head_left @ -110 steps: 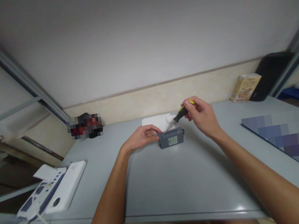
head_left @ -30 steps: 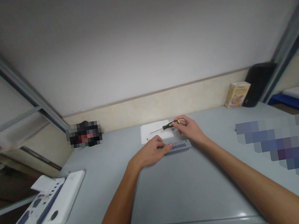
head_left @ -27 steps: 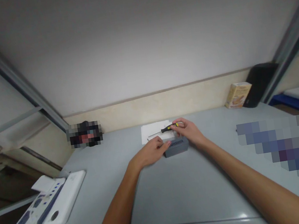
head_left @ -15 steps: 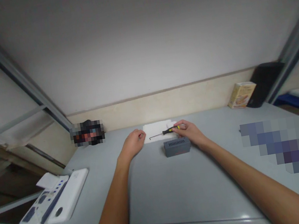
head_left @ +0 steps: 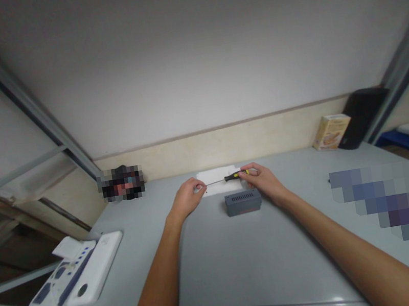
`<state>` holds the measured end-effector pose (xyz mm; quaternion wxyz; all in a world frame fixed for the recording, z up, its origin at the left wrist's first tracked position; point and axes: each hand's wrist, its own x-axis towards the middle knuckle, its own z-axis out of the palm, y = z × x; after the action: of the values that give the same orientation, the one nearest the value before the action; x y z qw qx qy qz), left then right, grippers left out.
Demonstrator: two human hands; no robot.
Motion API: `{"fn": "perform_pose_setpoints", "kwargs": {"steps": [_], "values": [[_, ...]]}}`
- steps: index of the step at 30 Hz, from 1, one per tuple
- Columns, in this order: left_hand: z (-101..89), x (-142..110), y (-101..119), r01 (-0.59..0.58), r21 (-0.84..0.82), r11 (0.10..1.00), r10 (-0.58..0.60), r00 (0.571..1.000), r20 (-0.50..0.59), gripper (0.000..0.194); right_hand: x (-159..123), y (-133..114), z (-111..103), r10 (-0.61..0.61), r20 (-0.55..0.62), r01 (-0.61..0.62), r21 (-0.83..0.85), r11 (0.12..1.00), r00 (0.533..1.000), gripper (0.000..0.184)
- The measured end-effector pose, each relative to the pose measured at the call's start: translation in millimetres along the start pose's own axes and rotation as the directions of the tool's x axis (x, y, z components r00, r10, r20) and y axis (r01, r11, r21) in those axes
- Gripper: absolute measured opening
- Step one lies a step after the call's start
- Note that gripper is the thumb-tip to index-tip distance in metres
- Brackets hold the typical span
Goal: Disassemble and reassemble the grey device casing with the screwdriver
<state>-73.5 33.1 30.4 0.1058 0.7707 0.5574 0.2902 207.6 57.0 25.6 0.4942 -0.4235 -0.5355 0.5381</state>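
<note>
A screwdriver with a black and yellow handle lies level in my right hand, whose fingers are closed round the handle's end. Its thin shaft points left, to the fingertips of my left hand. Those fingers are pinched at the shaft's tip; anything small between them is hidden. Under the screwdriver lies a white sheet, with a tiny dark speck on it by my left fingers. Just in front of the sheet stands a dark grey slotted box, touched by neither hand as far as I can see.
On the left of the grey table are a white power strip with cables and a flat white device. A yellow carton and a black case stand at the back right. Blurred items sit at both sides.
My left hand has moved slightly right, bringing its pinched fingers to the screwdriver's tip. The screwdriver has shifted a little right and stays in my right hand.
</note>
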Motion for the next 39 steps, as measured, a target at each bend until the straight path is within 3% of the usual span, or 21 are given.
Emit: {"fn": "perform_pose_setpoints", "kwargs": {"steps": [21, 30, 39], "values": [[9.7, 3.7, -7.1, -0.023, -0.211, 0.977, -0.001, 0.993, -0.115, 0.017, 3.3, -1.8, -4.8, -0.025, -0.023, 0.024, -0.013, 1.000, 0.999, 0.058], [11.2, 2.7, -1.2, 0.050, -0.263, 0.964, -0.068, 0.996, -0.062, 0.027, 2.5, -3.5, -6.0, -0.031, -0.013, 0.031, -0.011, 0.999, 0.999, 0.059], [6.7, 3.1, 0.5, 0.030, -0.251, 0.968, -0.051, 0.996, -0.078, 0.023, 2.1, -4.4, -6.6, -0.041, -0.009, 0.041, -0.003, 0.999, 0.999, 0.056]]}}
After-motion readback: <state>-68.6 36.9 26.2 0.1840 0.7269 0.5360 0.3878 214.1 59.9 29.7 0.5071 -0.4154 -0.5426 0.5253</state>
